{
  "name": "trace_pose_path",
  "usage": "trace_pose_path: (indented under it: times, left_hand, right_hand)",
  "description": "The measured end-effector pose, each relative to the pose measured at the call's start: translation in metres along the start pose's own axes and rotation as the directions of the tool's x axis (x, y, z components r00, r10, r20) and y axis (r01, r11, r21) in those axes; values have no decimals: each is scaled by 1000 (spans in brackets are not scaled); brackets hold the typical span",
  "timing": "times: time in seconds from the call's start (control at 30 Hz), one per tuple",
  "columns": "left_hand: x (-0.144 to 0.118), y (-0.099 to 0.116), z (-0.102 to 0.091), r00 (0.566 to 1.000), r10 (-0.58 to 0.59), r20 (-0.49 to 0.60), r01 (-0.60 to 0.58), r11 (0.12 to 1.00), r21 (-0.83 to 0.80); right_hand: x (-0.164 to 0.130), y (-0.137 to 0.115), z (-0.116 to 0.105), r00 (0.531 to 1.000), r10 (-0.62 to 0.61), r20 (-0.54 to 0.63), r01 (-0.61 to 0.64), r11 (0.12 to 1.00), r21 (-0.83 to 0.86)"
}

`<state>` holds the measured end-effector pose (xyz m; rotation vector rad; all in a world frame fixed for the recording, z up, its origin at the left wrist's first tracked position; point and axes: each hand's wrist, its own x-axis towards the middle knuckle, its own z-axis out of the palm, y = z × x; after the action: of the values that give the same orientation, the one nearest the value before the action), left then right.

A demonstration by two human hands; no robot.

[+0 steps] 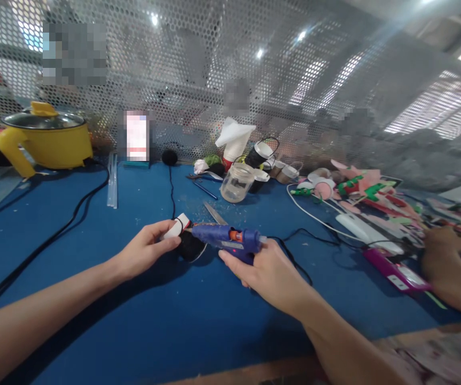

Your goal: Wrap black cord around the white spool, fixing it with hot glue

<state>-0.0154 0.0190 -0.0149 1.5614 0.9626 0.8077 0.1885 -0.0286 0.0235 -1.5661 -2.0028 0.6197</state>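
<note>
Glue gun (230, 241), purple-blue with an orange band, lies level above the blue table (94, 299), nozzle touching a small white-and-black piece (182, 235). Right hand (266, 272) is clenched on the gun's grip; left hand (146, 251) pinches the piece. Scissors (214, 213) lie just behind.

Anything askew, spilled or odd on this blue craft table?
A clear jar lies tipped on its side near the back. Small specks are scattered on the table around the scissors. The left hand and right hand with the glue gun look ordinary.
</note>
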Motion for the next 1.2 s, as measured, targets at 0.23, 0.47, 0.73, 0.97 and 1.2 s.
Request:
trace_pose_path:
  times: [0.23,0.47,0.73,0.97,1.2]
  left_hand:
    - [0,3,0,1000,5,8,-5,1000,2]
    - [1,6,0,999,45,31,-45,999,23]
    - [0,6,0,998,37,46,-38,999,28]
    - [0,6,-1,998,56,41,-58,997,46]
    - [1,6,-1,995,89,42,-92,993,74]
  right_hand:
    - [0,-1,-2,1000,9,10,-9,1000,5]
    - [1,1,-5,996,45,76,-48,998,41]
    - [0,2,-6,992,72,102,-81,993,84]
    - [0,0,-5,995,72,65,-75,996,46]
    - [1,3,-7,994,73,88,-81,992,100]
